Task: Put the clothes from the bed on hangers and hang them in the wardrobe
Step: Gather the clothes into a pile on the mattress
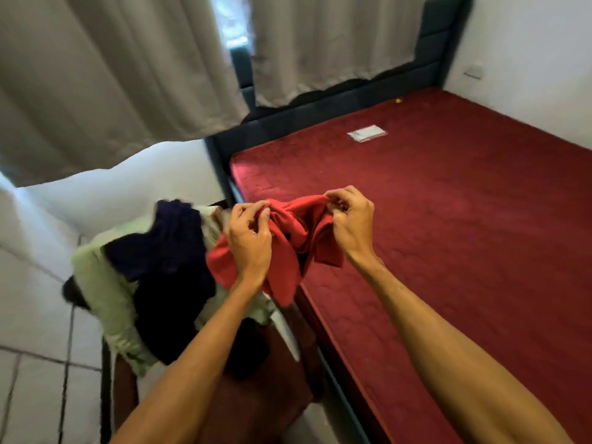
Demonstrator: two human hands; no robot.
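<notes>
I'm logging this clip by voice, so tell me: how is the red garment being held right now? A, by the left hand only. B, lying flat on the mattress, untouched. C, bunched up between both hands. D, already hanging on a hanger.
C: the left hand and the right hand each grip the bunched red garment, held up over the edge of the mattress; no hanger shows.

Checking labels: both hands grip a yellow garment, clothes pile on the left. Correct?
No. The garment is red, not yellow; the head view shows it. The left hand and right hand both grip it, with the clothes pile on the left.
</notes>
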